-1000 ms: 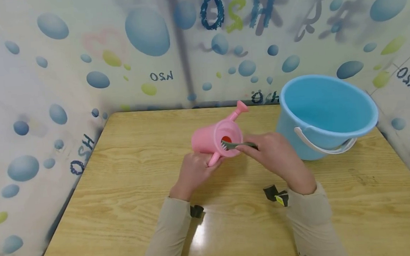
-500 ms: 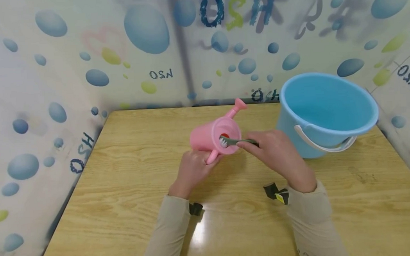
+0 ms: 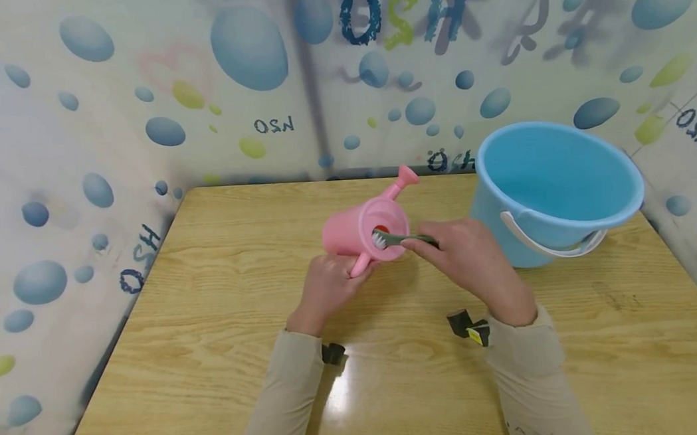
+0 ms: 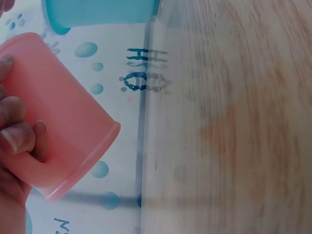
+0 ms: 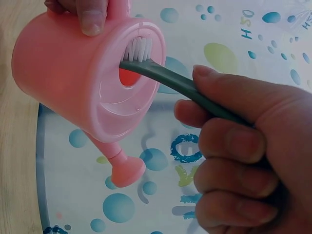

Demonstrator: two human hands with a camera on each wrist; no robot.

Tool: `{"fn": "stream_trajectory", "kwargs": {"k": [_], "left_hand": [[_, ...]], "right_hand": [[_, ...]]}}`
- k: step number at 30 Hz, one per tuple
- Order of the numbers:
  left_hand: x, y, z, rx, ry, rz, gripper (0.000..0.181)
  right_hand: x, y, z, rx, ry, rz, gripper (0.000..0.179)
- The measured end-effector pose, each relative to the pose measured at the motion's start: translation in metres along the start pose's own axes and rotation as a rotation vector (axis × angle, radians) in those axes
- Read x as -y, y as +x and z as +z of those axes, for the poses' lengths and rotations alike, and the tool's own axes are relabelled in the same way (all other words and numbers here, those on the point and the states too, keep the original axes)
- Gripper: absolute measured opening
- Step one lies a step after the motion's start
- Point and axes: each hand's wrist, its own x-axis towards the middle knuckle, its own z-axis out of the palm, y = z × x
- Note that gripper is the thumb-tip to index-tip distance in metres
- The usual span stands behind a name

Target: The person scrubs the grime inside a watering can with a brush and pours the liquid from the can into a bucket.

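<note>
A pink watering can (image 3: 343,233) is tilted on its side above the table, its top turned toward the right hand. My left hand (image 3: 327,286) grips its handle, with fingers curled round it in the left wrist view. In my right hand (image 3: 464,253) is a dark green brush (image 5: 170,80) with white bristles (image 5: 138,48). Its head lies at the round opening in the can's top, bristles against the opening's edge. The can's spout (image 5: 127,170) points away from me.
A large blue bucket (image 3: 505,228) with a white handle stands at the right back of the wooden table (image 3: 221,285). Behind the table hangs a sheet (image 3: 341,105) printed with blue and green spots. Dark straps (image 3: 459,324) sit at the sleeves.
The brush head has shifted slightly within the can's opening, with its bristles turned more into view. Both hands keep their hold, and the whole view has shifted a little.
</note>
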Motion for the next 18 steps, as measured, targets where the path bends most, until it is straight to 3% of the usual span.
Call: {"fn": "stream_trajectory", "kwargs": {"k": [18], "left_hand": [[0.0033,0.0005,-0.0036,0.015,-0.017,0.009,0.055]], "right_hand": [[-0.0030,0.0005,0.0027,-0.004,0.068,-0.014,0.025]]}}
